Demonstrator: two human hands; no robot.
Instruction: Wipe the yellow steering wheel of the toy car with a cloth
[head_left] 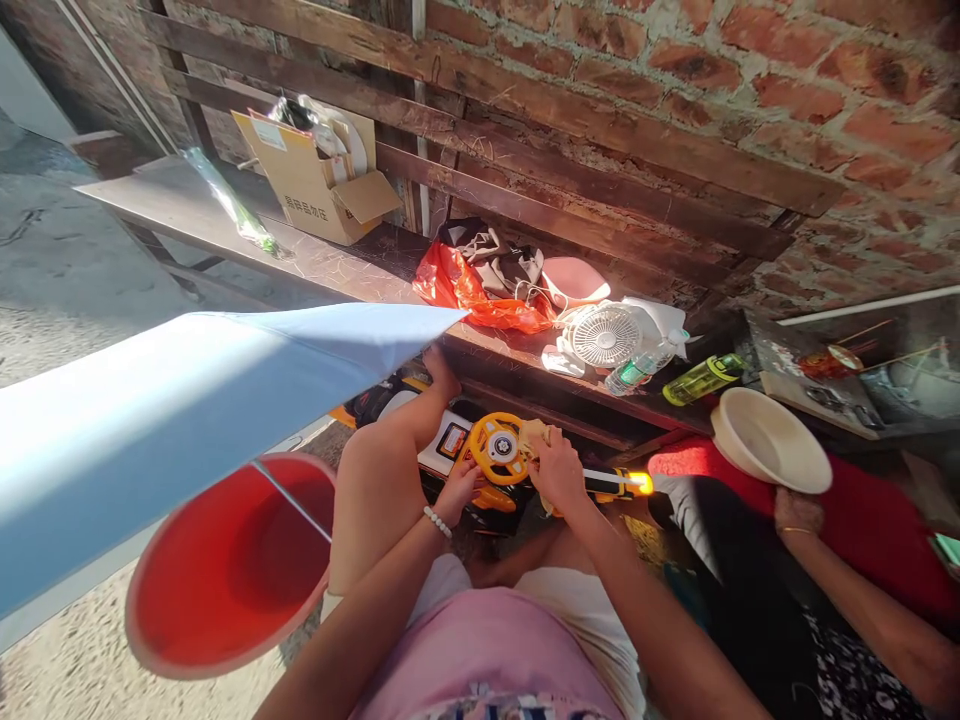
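Observation:
Between my knees stands a toy vehicle with a yellow steering wheel [501,424], a white hub and black, white and yellow body parts. My left hand [459,493], with a white bead bracelet on its wrist, is closed on the lower left of the wheel's rim. At the wheel's right side my right hand [556,468] is closed on a tan cloth [537,434], pressed against the rim. The fingers of both hands are partly hidden. A yellow-tipped part [634,484] of the vehicle sticks out to the right.
A wooden bench [337,262] bears a cardboard box [307,195], a red plastic bag [465,290], a white fan [606,335] and bottles. A red bucket [161,590] is at left, below a light blue panel [187,400]. At right, another person's hand [798,512] holds a cream basin [772,440].

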